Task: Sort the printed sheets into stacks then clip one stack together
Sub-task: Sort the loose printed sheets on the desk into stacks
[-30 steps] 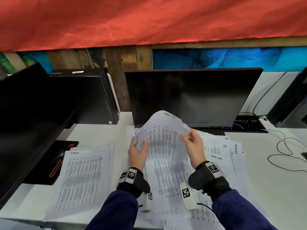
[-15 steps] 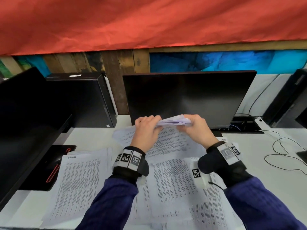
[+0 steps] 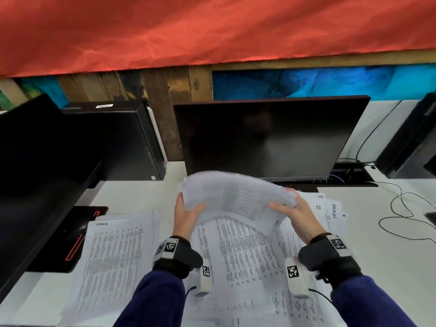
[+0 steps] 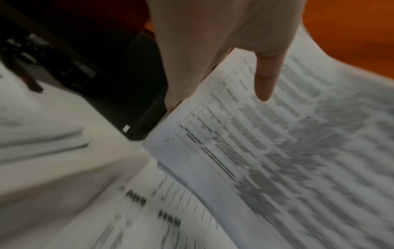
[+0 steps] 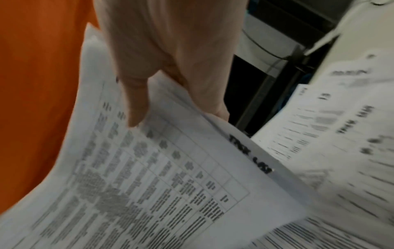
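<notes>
A bundle of printed sheets (image 3: pixel 233 197) arches in the air above the desk, blurred by motion. My left hand (image 3: pixel 186 213) grips its left edge, thumb on the printed face and fingers behind. My right hand (image 3: pixel 295 208) grips the right edge the same way. In the left wrist view the thumb lies on the bundle (image 4: pixel 277 134); in the right wrist view the thumb presses the bundle (image 5: pixel 149 168). Under the hands loose printed sheets (image 3: pixel 240 263) cover the desk. A separate stack (image 3: pixel 115 251) lies to the left, and further sheets (image 3: pixel 330 208) fan out on the right.
A dark monitor (image 3: pixel 266 138) stands just behind the lifted bundle. A black computer tower (image 3: pixel 113 142) and another monitor (image 3: pixel 35 166) crowd the left side. Cables (image 3: pixel 405 208) trail over the white desk (image 3: pixel 389 256) at the right.
The bundle stood upright a second ago, then was held edge-on in front of the monitor. Now it is tilted back towards me, arched, with its printed face showing.
</notes>
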`<state>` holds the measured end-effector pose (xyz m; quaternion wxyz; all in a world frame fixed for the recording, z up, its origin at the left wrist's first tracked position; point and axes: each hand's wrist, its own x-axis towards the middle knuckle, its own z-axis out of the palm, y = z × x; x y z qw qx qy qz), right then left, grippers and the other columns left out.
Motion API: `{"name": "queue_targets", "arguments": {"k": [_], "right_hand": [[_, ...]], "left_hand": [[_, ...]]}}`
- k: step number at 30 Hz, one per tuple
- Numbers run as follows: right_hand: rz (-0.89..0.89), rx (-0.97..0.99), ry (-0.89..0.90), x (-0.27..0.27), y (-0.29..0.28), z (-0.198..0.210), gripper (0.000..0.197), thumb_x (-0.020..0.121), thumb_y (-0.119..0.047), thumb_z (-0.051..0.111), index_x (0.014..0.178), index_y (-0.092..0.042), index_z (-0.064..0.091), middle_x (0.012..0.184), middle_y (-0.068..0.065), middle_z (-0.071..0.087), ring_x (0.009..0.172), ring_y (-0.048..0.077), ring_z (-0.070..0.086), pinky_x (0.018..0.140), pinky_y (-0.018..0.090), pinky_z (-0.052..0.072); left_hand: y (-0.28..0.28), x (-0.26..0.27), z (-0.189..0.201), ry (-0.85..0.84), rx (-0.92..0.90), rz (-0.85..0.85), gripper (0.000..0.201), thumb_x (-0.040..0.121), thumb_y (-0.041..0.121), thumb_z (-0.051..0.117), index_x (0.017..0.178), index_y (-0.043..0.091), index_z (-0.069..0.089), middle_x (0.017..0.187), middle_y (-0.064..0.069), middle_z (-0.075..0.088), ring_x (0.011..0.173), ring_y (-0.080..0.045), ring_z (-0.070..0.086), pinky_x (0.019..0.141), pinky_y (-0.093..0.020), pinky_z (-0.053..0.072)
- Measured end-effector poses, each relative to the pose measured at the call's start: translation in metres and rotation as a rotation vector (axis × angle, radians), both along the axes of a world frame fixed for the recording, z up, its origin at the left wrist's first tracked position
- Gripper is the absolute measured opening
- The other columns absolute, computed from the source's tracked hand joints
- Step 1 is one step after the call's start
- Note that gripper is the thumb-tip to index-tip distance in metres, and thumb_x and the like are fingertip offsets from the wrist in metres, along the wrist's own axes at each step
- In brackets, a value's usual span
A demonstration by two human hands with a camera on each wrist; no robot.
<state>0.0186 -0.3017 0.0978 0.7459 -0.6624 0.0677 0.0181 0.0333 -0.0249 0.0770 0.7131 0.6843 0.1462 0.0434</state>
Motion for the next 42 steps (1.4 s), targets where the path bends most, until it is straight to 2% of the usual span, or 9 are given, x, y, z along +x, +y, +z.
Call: {"name": "queue_targets", "arguments": {"k": [7,13,20,22,26,32,36,39,42], "right_hand": [[-0.108,-0.141,0.068,0.008,0.025,-0.031,0.020,0.084,-0.015,0.069,0.104,-0.018,0.066,0.105,0.003,0.069,0.109,0.025,0.062,0.097,0.041,0.046],[-0.078,0.003,0.028,0.008,0.020,-0.023,0.059,0.073,-0.017,0.079,0.126,-0.011,0.053,0.116,0.007,0.067,0.107,0.023,0.064,0.090,0.038,0.051],[-0.300,-0.500,-0.400,-0.006,0.023,-0.014,0.056,0.087,-0.016,0.066,0.136,-0.029,0.042,0.128,-0.003,0.047,0.108,-0.007,0.047,0.093,0.013,0.038],[-0.236,-0.765,-0.528,-0.008,0.025,-0.014,0.055,0.094,-0.014,0.055,0.141,-0.036,0.038,0.139,-0.001,0.033,0.096,0.001,0.049,0.080,0.006,0.041],[-0.056,-1.194,-0.640,-0.003,0.023,-0.020,0.064,0.090,-0.003,0.052,0.142,-0.037,0.040,0.153,0.009,0.019,0.076,0.009,0.049,0.061,0.013,0.044],[-0.055,-1.330,-0.541,0.003,0.013,-0.027,0.073,0.081,0.006,0.060,0.145,-0.020,0.038,0.150,0.013,0.033,0.114,0.026,0.050,0.083,0.034,0.051],[-0.086,-1.338,-0.518,0.007,0.017,-0.023,0.059,0.078,0.006,0.053,0.134,-0.013,0.048,0.117,0.007,0.053,0.103,0.027,0.050,0.086,0.039,0.041],[-0.068,-1.277,-0.484,0.005,0.018,-0.015,0.025,0.087,-0.003,0.044,0.108,-0.012,0.054,0.098,0.002,0.051,0.088,0.023,0.050,0.079,0.035,0.037],[-0.005,-1.114,-0.411,0.007,0.016,-0.008,0.012,0.095,-0.007,0.040,0.099,-0.013,0.051,0.094,-0.003,0.045,0.079,0.016,0.046,0.075,0.030,0.032]], "left_hand": [[-0.002,-0.003,-0.025,0.028,-0.013,0.056,0.043,0.086,0.018,0.062,0.128,0.025,0.053,0.123,-0.004,0.063,0.115,-0.023,0.059,0.103,-0.051,0.044],[0.001,-0.011,-0.010,-0.001,-0.050,0.098,0.062,0.070,0.033,0.068,0.126,0.037,0.043,0.129,-0.003,0.055,0.118,-0.025,0.055,0.101,-0.051,0.045],[-0.004,-0.014,0.006,-0.049,-0.095,0.155,0.048,0.064,0.068,0.069,0.101,0.043,0.051,0.119,-0.010,0.058,0.105,-0.030,0.062,0.090,-0.057,0.051],[-0.007,-0.007,0.008,-0.015,-0.105,0.222,0.046,0.062,0.075,0.065,0.090,0.041,0.052,0.112,-0.013,0.062,0.102,-0.032,0.063,0.089,-0.057,0.051],[-0.011,-0.001,0.009,0.011,-0.059,0.279,0.029,0.070,0.064,0.064,0.080,0.039,0.053,0.104,-0.013,0.065,0.097,-0.033,0.064,0.084,-0.050,0.054],[-0.005,0.000,0.007,0.002,-0.041,0.243,0.010,0.080,0.051,0.057,0.083,0.042,0.054,0.110,-0.011,0.061,0.102,-0.033,0.061,0.089,-0.052,0.052],[-0.001,-0.001,0.009,-0.036,-0.065,0.227,0.009,0.090,0.034,0.048,0.093,0.040,0.054,0.110,-0.011,0.057,0.101,-0.035,0.060,0.084,-0.048,0.051],[-0.001,0.001,0.008,-0.134,0.201,0.220,0.016,0.096,0.027,0.042,0.093,0.035,0.056,0.104,-0.003,0.056,0.100,-0.031,0.057,0.087,-0.046,0.046],[-0.007,0.004,0.013,-0.160,1.013,0.140,0.022,0.095,0.039,0.044,0.096,0.028,0.063,0.106,0.005,0.052,0.111,-0.022,0.048,0.105,-0.041,0.022]]}}
